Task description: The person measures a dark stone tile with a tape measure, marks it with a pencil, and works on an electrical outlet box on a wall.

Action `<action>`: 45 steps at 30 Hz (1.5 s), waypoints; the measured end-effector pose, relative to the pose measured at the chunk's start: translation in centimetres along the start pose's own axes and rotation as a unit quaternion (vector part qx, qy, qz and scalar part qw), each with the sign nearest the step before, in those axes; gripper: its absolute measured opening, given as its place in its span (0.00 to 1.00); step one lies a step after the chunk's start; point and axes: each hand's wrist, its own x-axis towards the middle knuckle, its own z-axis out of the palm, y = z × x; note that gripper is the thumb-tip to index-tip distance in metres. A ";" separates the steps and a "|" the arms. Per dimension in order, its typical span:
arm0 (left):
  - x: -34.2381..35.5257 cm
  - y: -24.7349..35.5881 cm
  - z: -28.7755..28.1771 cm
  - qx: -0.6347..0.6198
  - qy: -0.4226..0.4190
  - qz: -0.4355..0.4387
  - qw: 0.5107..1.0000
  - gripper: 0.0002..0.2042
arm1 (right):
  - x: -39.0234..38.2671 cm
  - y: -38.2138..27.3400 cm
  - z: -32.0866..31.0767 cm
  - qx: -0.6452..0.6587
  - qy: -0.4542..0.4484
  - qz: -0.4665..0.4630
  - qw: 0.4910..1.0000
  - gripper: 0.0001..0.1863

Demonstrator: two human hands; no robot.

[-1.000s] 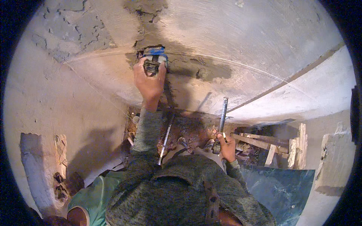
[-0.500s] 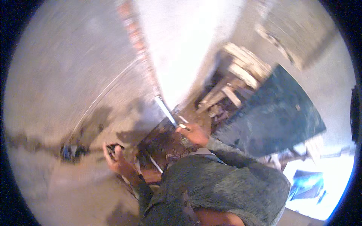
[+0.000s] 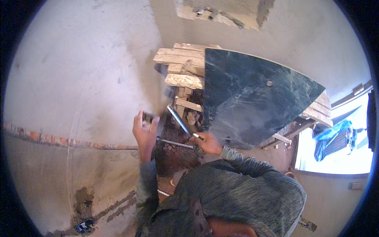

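Bar of straight metal fills the clasped right hand, the left hand pinching a small blurred object

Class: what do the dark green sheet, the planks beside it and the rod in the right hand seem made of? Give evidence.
Dark green sheet: perhaps polished stone or laminate; smooth, pale-veined.
Planks: wood, apparently unfinished; pale brown, rough faces.
Rod in the right hand: probably bare metal; silvery sheen.

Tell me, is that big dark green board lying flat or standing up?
Lying flat, it seems: wooden planks stick out from under the board at both sides.
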 end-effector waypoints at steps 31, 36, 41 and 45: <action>23.3 1.4 32.0 0.200 -0.338 0.344 0.853 0.18 | -3.4 0.6 -0.1 0.142 0.429 0.144 0.881 0.19; 25.3 -3.0 35.5 0.076 -0.390 0.313 0.863 0.18 | -2.6 0.5 -1.4 0.071 0.456 0.120 0.879 0.18; 26.5 -3.8 36.5 0.057 -0.347 0.358 0.865 0.17 | -1.6 0.2 -4.7 0.053 0.478 0.091 0.872 0.17; 26.2 -0.6 33.1 0.038 -0.321 0.248 0.913 0.20 | -1.8 0.2 -8.4 0.011 0.475 0.094 0.875 0.16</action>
